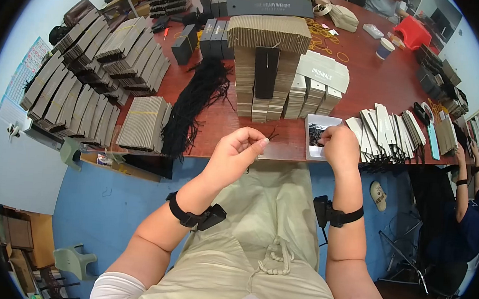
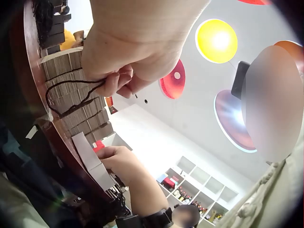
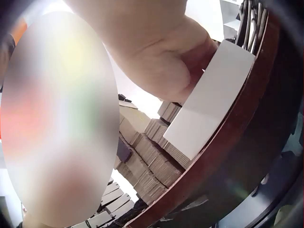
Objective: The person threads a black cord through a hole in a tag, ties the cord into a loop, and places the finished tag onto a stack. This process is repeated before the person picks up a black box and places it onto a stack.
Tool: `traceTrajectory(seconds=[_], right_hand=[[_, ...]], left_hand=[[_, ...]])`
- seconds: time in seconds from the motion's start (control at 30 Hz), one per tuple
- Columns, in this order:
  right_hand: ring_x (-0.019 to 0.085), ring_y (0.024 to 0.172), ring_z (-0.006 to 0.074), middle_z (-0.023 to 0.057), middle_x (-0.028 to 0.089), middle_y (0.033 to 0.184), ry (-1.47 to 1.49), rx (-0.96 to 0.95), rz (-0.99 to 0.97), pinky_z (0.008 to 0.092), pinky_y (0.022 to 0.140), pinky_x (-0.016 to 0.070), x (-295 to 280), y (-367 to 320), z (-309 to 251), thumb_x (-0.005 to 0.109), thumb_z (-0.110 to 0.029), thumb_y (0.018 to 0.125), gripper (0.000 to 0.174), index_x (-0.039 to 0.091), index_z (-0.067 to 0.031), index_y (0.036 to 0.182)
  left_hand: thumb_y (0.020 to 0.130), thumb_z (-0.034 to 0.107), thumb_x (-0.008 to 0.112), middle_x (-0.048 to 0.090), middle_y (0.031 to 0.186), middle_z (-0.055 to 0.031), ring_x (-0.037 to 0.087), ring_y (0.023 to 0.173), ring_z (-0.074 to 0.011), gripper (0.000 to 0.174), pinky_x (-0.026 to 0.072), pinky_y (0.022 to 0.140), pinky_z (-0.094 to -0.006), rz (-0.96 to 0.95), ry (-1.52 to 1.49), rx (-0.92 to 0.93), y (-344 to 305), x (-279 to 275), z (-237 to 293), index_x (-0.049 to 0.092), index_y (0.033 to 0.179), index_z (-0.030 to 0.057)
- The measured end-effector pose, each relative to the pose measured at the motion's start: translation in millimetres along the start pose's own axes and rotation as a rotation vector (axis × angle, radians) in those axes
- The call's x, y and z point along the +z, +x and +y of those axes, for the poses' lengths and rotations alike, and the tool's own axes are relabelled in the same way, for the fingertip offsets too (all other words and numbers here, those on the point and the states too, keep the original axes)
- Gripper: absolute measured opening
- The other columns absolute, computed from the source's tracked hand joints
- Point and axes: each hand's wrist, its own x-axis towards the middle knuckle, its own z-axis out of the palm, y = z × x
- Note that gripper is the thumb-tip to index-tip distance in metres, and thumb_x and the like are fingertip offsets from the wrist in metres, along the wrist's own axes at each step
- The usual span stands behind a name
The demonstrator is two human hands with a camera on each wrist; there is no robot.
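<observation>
My left hand [image 1: 236, 151] pinches a thin black cord [image 1: 273, 134] between thumb and fingertips, just over the table's front edge. In the left wrist view the cord [image 2: 71, 81] hangs from those fingers as a loop. The right hand [image 1: 342, 148] reaches down into a small white box [image 1: 324, 120] that holds small black pieces [image 1: 314, 133]. Its fingertips are hidden inside the box, so I cannot tell whether they grip a piece. In the right wrist view the white box's side wall [image 3: 211, 99] covers the fingers.
Behind my hands rise stacks of grey-brown cards [image 1: 244, 83]. A bundle of black cords [image 1: 195, 102] lies left of them, near more card stacks [image 1: 144, 122]. White tags with black cords [image 1: 385, 129] lie right of the box, beside scissors [image 1: 432, 135]. Another person [image 1: 470, 221] is at the right.
</observation>
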Motion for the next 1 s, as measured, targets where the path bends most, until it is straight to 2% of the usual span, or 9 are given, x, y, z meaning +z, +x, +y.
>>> traceTrajectory(seconds=[0.1, 0.2, 0.3, 0.4, 0.53, 0.7, 0.8, 0.9, 1.0], right_hand=[[0.061, 0.069, 0.0314, 0.0164, 0.063, 0.073, 0.111, 0.006, -0.006, 0.0371, 0.064, 0.0476, -3.9, 2.6, 2.1, 0.065, -0.001, 0.067, 0.005, 0.065, 0.0005, 0.072], [0.061, 0.066, 0.0231, 0.0124, 0.062, 0.072, 0.224, 0.012, 0.011, 0.0320, 0.063, 0.0473, -1.3, 4.1, 8.3, 0.064, 0.002, 0.070, 0.009, 0.065, -0.0008, 0.079], [0.060, 0.065, 0.0177, 0.0075, 0.063, 0.074, 0.556, 0.032, -0.016, 0.0290, 0.060, 0.0464, -7.9, 1.9, 4.6, 0.066, 0.000, 0.071, 0.016, 0.063, -0.0046, 0.086], [0.057, 0.066, 0.0090, 0.0017, 0.061, 0.074, 1.218, 0.171, -0.246, 0.0222, 0.057, 0.0430, -17.9, -5.4, -14.1, 0.065, 0.002, 0.074, 0.022, 0.059, -0.0039, 0.094], [0.056, 0.065, 0.0083, 0.0023, 0.062, 0.075, 1.607, 0.147, -0.492, 0.0205, 0.056, 0.0425, -13.7, -20.1, -49.2, 0.064, 0.002, 0.077, 0.016, 0.053, -0.0052, 0.087], [0.056, 0.064, 0.0101, 0.0066, 0.062, 0.076, 1.682, 0.206, -0.504, 0.0215, 0.054, 0.0426, -6.5, -22.7, -58.4, 0.064, 0.002, 0.078, 0.018, 0.050, -0.0069, 0.084], [0.057, 0.064, 0.0106, 0.0073, 0.062, 0.076, 1.747, 0.219, -0.550, 0.0214, 0.054, 0.0424, -4.2, -22.8, -58.0, 0.064, 0.002, 0.079, 0.018, 0.050, -0.0071, 0.083], [0.057, 0.064, 0.0108, 0.0072, 0.063, 0.077, 1.747, 0.224, -0.571, 0.0213, 0.054, 0.0422, -4.1, -23.9, -61.3, 0.064, 0.002, 0.079, 0.017, 0.049, -0.0073, 0.082], [0.057, 0.064, 0.0109, 0.0070, 0.063, 0.077, 1.727, 0.246, -0.589, 0.0211, 0.054, 0.0421, -0.3, -24.1, -62.1, 0.064, 0.001, 0.080, 0.017, 0.050, -0.0075, 0.082]], left_hand=[[0.089, 0.013, 0.060, 0.053, 0.075, 0.0053, 0.040, 0.060, -0.0012, 0.010, 0.0325, 0.053, -0.0181, -0.001, 0.052, 0.014, -1.2, -0.2, 0.9, 0.058, 0.092, 0.0038], [0.088, 0.013, 0.060, 0.052, 0.074, 0.0056, 0.040, 0.061, -0.0012, 0.010, 0.0326, 0.053, -0.0182, -0.006, 0.023, -0.008, -1.5, -0.9, 1.9, 0.058, 0.092, 0.0037], [0.089, 0.013, 0.060, 0.052, 0.074, 0.0055, 0.039, 0.061, -0.0011, 0.010, 0.0322, 0.053, -0.0179, -0.013, 0.010, -0.005, -0.8, -2.4, -0.6, 0.058, 0.093, 0.0037], [0.089, 0.012, 0.060, 0.052, 0.076, 0.0051, 0.040, 0.062, -0.0012, 0.010, 0.0322, 0.053, -0.0177, -0.012, -0.025, -0.009, -0.1, 0.4, -1.1, 0.058, 0.093, 0.0037], [0.089, 0.010, 0.058, 0.056, 0.084, 0.0042, 0.048, 0.073, -0.0014, 0.011, 0.0400, 0.063, -0.0173, -0.061, -0.052, -0.002, -0.1, 3.6, 0.5, 0.058, 0.097, 0.0021], [0.089, 0.008, 0.057, 0.057, 0.088, 0.0031, 0.051, 0.077, -0.0018, 0.011, 0.0414, 0.066, -0.0173, -0.072, -0.042, 0.007, -3.3, 2.9, 2.3, 0.057, 0.098, 0.0016], [0.089, 0.011, 0.059, 0.053, 0.079, 0.0035, 0.043, 0.064, -0.0018, 0.011, 0.0345, 0.055, -0.0178, -0.039, -0.012, 0.027, -4.3, 5.3, 2.8, 0.057, 0.097, 0.0033], [0.089, 0.011, 0.059, 0.054, 0.079, 0.0033, 0.043, 0.065, -0.0019, 0.011, 0.0348, 0.055, -0.0177, -0.047, -0.030, 0.010, -4.3, 5.6, 3.1, 0.057, 0.097, 0.0032], [0.089, 0.009, 0.058, 0.057, 0.087, 0.0032, 0.050, 0.076, -0.0016, 0.011, 0.0412, 0.065, -0.0169, -0.072, -0.034, -0.010, -4.5, 3.2, 3.4, 0.057, 0.098, 0.0015]])
